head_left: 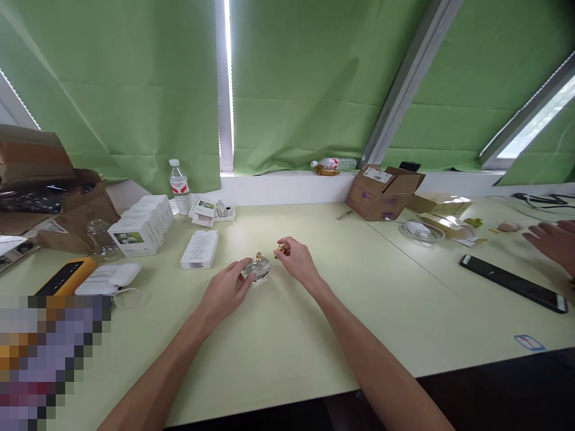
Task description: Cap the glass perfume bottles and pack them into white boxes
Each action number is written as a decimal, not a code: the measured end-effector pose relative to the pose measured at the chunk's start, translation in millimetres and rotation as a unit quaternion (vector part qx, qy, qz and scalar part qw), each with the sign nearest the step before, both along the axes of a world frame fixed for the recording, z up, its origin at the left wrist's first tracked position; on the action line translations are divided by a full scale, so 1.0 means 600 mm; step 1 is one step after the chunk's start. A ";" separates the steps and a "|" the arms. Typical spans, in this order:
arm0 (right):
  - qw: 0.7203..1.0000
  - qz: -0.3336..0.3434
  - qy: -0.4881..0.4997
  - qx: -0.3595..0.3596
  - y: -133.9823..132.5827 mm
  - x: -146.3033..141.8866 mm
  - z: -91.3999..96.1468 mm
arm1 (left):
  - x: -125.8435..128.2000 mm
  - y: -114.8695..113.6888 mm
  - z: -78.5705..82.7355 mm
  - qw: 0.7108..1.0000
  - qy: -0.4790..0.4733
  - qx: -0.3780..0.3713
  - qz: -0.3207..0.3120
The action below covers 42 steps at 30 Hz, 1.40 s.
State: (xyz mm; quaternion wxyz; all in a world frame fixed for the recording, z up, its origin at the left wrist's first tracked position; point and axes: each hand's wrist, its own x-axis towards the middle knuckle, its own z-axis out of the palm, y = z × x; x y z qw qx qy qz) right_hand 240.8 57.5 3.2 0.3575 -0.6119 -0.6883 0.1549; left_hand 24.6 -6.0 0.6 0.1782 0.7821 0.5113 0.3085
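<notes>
A clear glass bottle point(259, 270) with a gold-coloured neck point(259, 256) rests on the pale table in front of me. My left hand point(228, 284) grips its left side between thumb and fingers. Just right of the bottle, my right hand point(294, 260) pinches a small gold-coloured cap point(279, 251), held apart from the neck. The fingers partly cover the cap. Beyond my left hand lies a flat white printed box point(200, 249).
White boxes point(142, 224) and a water bottle point(180, 187) stand back left, near an opened small carton point(204, 211). A cardboard box point(381, 193) sits back right. A black phone point(513, 282) and another person's hand point(553, 242) are at far right.
</notes>
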 end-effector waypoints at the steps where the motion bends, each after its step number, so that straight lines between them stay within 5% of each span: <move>1: 0.999 0.010 0.032 0.011 -0.003 -0.003 0.005 | 0.000 0.000 0.000 1.000 -0.001 0.001 -0.001; 5: 0.984 0.056 0.164 0.049 -0.022 -0.020 0.027 | 0.000 -0.001 0.002 1.000 -0.002 0.001 0.000; 12: 0.961 0.091 0.234 0.114 -0.052 -0.050 0.046 | 0.002 -0.002 0.003 1.000 -0.004 -0.005 -0.003; 42: 0.957 0.195 0.153 0.151 -0.068 -0.065 0.047 | 0.002 -0.005 0.013 1.000 -0.019 -0.012 -0.015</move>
